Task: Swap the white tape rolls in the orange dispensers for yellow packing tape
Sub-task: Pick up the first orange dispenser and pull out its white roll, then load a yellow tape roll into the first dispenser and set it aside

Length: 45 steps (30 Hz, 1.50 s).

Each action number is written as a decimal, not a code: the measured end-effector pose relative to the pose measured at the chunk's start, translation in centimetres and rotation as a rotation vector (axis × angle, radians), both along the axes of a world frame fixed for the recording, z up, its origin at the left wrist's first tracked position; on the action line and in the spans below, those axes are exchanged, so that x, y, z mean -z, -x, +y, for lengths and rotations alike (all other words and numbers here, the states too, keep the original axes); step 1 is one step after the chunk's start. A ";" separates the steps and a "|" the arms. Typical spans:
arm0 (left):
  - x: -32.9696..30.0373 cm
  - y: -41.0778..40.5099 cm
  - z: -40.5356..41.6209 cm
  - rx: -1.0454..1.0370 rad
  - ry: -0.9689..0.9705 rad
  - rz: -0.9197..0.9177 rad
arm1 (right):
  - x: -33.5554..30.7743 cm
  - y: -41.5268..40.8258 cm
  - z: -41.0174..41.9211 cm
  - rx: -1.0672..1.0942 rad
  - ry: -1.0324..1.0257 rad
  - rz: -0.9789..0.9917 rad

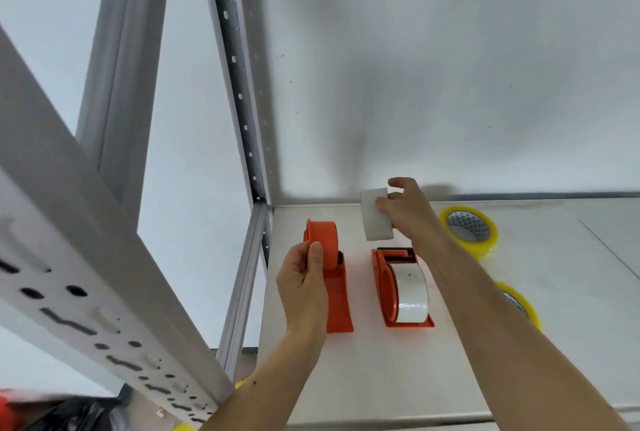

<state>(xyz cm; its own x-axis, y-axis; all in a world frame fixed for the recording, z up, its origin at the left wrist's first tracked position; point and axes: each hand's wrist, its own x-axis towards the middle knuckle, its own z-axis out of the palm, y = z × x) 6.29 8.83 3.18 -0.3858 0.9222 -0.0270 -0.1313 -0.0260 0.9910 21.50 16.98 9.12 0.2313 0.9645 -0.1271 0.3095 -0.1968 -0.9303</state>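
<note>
Up above the dispensers, the right hand (407, 212) pinches a white roll (376, 214) in the air. Lower left, the left hand (304, 283) grips the empty dispenser (327, 257). Between the forearms sits the loaded dispenser (403, 292); two yellow rolls (469, 228) lie beyond the right arm.

two dispensers stand side by side on the shelf (381, 378); taking the right dispenser (405, 292) as landmark, the left dispenser (332, 278) lies just to its left, apart from it; a tape roll (412, 295) sits in the landmark itself; a loose roll (376, 214) is held above and behind it by the right hand (408, 212); the left hand (304, 285) rests on the left dispenser; to the landmark's right, well apart, lie two more rolls, one (469, 228) farther back near the wall (415, 66), one (519, 306) nearer, partly hidden behind the right forearm; the shelf post (242, 111) rises behind and left.
</note>
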 end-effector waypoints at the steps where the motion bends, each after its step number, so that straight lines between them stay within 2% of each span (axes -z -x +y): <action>1: -0.1 -0.1 0.1 -0.001 0.000 -0.008 | 0.1 -0.6 -0.1 0.017 -0.012 -0.022; 4: -0.3 -0.5 0.2 -0.001 0.001 -0.011 | 1.0 -2.6 0.1 0.064 -0.050 -0.136; 8: -0.3 -1.4 0.9 -0.024 -0.010 0.008 | 3.1 -4.7 1.1 0.091 -0.063 -0.387; 11: -0.3 -2.3 1.6 -0.052 -0.001 0.002 | 4.3 -5.6 2.3 0.049 -0.035 -0.656; 13: -0.4 -2.7 2.0 -0.072 -0.011 -0.004 | 4.8 -5.9 3.1 -0.011 0.000 -0.759; 18: -0.5 -3.6 2.7 -0.118 -0.016 -0.016 | 6.2 -6.5 3.9 -0.108 0.029 -0.804; 21: -0.7 -4.0 2.9 -0.140 -0.027 -0.023 | 6.4 -7.2 4.2 -0.111 -0.017 -0.672; 23: -0.7 -4.1 3.1 -0.141 -0.036 -0.024 | 6.1 -8.0 4.0 0.002 -0.049 -0.601; 25: -0.5 -4.2 3.2 -0.138 -0.037 -0.024 | 5.9 -9.1 3.5 0.130 -0.019 -0.693; 27: -0.2 -4.3 3.2 -0.136 -0.034 -0.025 | 5.9 -10.5 2.6 0.193 0.148 -0.871; 30: 0.0 -4.3 3.1 -0.137 -0.031 -0.040 | 6.1 -11.9 1.3 0.146 0.361 -0.928; 33: -0.2 -4.3 3.0 -0.147 -0.025 -0.057 | 6.2 -12.2 0.5 0.136 0.279 -0.972; 36: -0.4 -4.2 2.8 -0.151 -0.028 -0.083 | 5.4 -12.2 0.5 0.185 0.143 -0.887; 38: -0.4 -4.2 2.7 -0.152 -0.035 -0.087 | 4.2 -11.8 0.6 0.205 0.076 -0.709; 42: -0.4 -3.8 2.8 -0.148 -0.007 -0.116 | 0.5 -9.6 0.6 0.203 -0.101 -0.144; 45: -0.4 -3.2 2.8 -0.143 0.010 -0.125 | -1.9 -7.5 0.6 0.120 -0.052 0.258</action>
